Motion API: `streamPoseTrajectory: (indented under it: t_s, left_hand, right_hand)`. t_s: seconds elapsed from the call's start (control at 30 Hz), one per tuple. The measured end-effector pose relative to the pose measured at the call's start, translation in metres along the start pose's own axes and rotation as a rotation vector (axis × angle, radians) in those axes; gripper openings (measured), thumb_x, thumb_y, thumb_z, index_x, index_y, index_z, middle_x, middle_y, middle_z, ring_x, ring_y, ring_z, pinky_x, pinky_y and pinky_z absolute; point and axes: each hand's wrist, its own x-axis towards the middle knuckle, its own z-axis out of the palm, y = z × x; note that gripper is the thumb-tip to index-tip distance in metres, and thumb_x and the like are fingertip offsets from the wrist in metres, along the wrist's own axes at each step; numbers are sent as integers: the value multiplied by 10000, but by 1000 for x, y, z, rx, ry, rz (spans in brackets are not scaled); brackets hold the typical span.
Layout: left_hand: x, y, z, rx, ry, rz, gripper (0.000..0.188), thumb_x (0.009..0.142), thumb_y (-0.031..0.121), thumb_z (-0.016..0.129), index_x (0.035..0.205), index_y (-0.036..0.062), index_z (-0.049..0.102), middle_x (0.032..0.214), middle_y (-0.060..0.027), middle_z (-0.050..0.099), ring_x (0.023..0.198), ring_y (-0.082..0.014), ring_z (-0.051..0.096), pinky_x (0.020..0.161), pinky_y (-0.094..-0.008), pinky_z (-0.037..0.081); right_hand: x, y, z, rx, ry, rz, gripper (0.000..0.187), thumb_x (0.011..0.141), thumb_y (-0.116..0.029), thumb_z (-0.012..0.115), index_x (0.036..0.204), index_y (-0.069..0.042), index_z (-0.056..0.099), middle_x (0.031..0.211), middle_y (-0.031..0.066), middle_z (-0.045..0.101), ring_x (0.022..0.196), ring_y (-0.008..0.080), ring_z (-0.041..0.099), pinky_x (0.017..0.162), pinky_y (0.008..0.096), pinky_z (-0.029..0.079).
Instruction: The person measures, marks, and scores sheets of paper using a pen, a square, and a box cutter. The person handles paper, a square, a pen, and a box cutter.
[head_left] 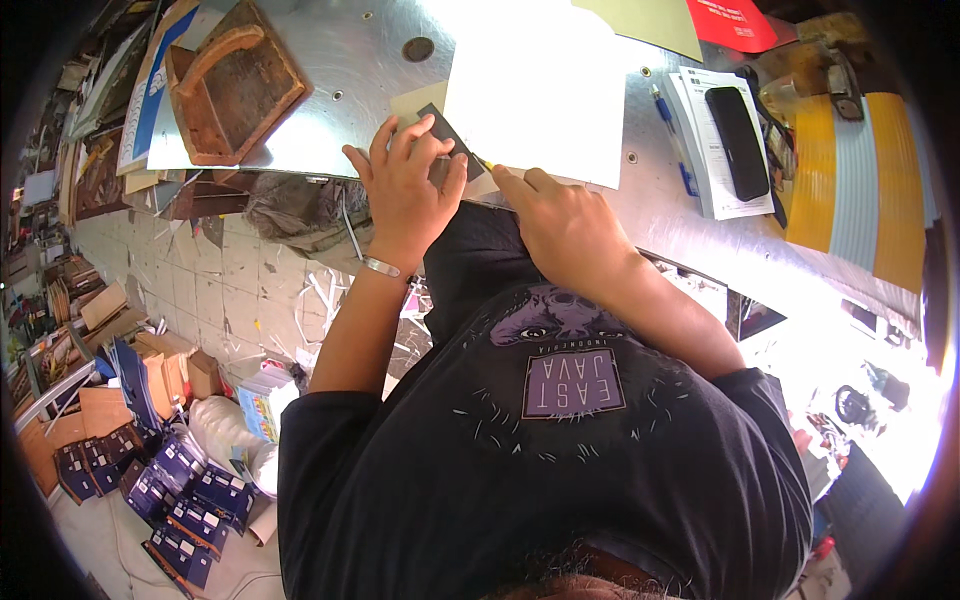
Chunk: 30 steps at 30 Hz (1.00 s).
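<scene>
My left hand (408, 190) has its fingers spread, the tips pressing on a dark flat strip (462, 148) near the table's front edge. Beneath the strip lies a piece of beige card (405, 103). Close by on the right, my right hand (572, 222) is closed with its forefinger stretched forward. A slim tool with a yellow part (487, 163) pokes out from its fingertips and meets the strip's right edge; most of it is hidden in the hand, so its kind does not show. A large white sheet (540, 90) lies just beyond my hands.
On the metal table (335, 125), a wooden tray (240, 95) stands at the left. A blue pen (672, 130), papers (708, 190) and a black phone (737, 145) lie to the right, beside yellow-and-grey ridged sheets (845, 190). Dark blue boxes (190, 510) crowd the lower-left floor.
</scene>
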Motion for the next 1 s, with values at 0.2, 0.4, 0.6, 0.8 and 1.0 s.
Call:
streamPoseTrajectory:
  t_s: [0.2,0.4,0.6,0.8,1.0]
  left_hand:
    - [2,1,-1,21,-37,-25,205,994,372,758,1058,179,736,1458,-16,685,1533,-378,460,1231,-851,135]
    - [0,-4,4,-71,13,-10,208,984,342,770,1077,163,722,1453,-36,697,1525,-387,486,1253,-817,156]
    - [5,-3,-6,-233,31,-11,264,951,214,809,1182,117,728,1472,-141,669,1464,-402,541,1247,-656,337]
    - [5,-16,-13,-290,78,-43,336,924,152,829,1236,79,728,1508,-229,600,1413,-438,553,1156,-539,462]
    - [17,-19,-6,-79,104,-136,636,867,425,914,1351,84,682,1566,-260,570,1475,-469,492,1215,-609,363]
  right_hand:
    - [-17,-3,-8,-48,-62,39,551,977,-82,687,1518,-47,588,1012,159,728,797,371,766,707,479,630]
    - [-20,17,-10,41,105,31,556,961,-147,744,1501,-106,620,1070,177,780,880,399,778,798,501,630]
    - [-26,52,-9,88,260,203,520,978,-225,737,1478,-142,623,1030,171,800,916,411,784,821,507,637]
    - [-41,87,-5,464,557,382,373,987,-232,792,1338,-113,757,744,108,663,684,289,675,684,428,521]
    - [-59,115,4,605,679,541,328,985,-221,805,1290,-100,783,686,18,537,631,138,524,628,345,451]
